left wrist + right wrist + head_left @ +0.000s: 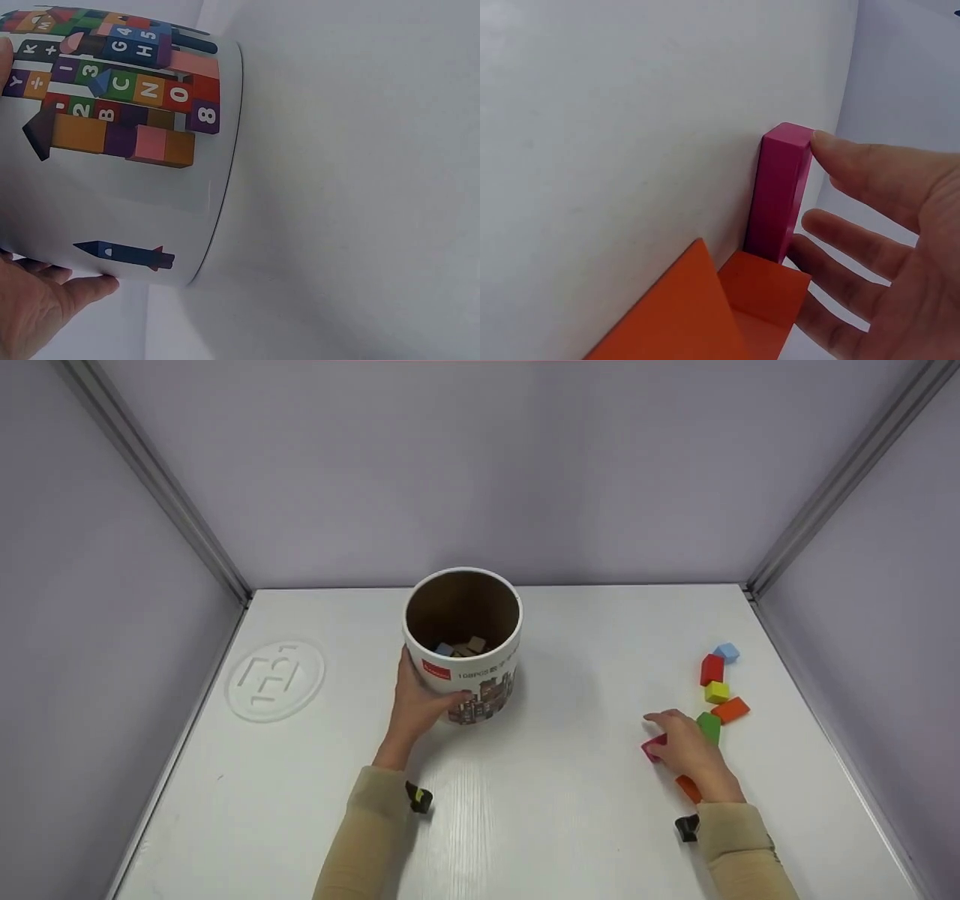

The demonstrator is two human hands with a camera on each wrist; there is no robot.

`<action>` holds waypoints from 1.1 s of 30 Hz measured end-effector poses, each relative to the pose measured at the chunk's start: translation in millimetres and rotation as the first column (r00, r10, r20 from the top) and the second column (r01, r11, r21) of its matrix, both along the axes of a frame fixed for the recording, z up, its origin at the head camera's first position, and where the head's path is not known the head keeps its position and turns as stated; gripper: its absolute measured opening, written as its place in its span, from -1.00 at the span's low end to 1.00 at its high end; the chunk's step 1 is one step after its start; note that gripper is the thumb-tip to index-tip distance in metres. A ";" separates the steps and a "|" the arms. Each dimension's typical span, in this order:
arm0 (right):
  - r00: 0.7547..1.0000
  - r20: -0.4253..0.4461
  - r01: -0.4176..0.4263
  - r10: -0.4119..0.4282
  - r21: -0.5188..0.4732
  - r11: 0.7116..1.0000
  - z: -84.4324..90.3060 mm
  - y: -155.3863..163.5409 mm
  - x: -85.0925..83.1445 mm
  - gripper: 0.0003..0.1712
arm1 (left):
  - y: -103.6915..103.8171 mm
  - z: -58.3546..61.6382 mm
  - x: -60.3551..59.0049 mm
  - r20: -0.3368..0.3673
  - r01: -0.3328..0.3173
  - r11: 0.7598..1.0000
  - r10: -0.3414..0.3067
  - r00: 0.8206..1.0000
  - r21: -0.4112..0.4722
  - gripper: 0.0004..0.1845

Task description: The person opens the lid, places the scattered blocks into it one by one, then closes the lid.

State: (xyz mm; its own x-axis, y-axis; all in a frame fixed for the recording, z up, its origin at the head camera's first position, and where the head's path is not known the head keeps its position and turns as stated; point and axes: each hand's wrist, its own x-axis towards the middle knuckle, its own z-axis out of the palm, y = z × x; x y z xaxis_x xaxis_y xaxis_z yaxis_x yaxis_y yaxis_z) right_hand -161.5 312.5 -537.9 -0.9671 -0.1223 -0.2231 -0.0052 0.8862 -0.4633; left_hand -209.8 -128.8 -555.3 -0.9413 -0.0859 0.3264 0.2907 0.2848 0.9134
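Note:
A large white cylindrical bucket (491, 667), printed with pictures of lettered blocks, holds several small wooden blocks (475, 645). My left hand (416, 701) grips its near left side, thumb across the front and fingers round the side. The bucket leans a little toward me. At the right, my right hand (690, 746) hovers over a pink block (776, 195) with its fingers apart. The thumb tip comes right at the block's upper corner, while the other fingers extend past it. Orange blocks (761, 292) stand beside the pink one in the right wrist view.
Along the right side lie a blue block (726, 652), a red block (712, 669), a yellow block (717, 692), an orange block (730, 709) and a green block (709, 726). A round embossed emblem (275, 681) marks the table's left. Grey walls (480, 472) enclose the white table (555, 810).

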 end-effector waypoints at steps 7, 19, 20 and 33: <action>1.000 0.015 -0.020 0.020 0.005 1.000 -1.6 -3.2 -1.7 -0.47 | 0.8 -0.4 -1.0 0.006 0.004 1.000 -0.004 1.000 -0.006 0.42; 0.994 0.100 -0.046 0.049 -0.029 0.999 -2.9 -3.4 0.0 -0.37 | 6.9 33.9 18.3 0.005 0.020 1.000 -0.020 1.000 -0.006 0.33; 0.994 0.101 -0.045 0.048 -0.032 0.998 -2.6 -3.7 0.2 -0.35 | 7.1 34.8 19.1 0.010 0.018 1.000 -0.018 1.000 -0.007 0.33; 0.991 0.117 -0.064 0.064 -0.008 0.998 0.7 -5.4 2.7 -0.44 | 4.8 26.9 14.3 0.009 0.005 1.000 -0.005 1.000 -0.002 0.33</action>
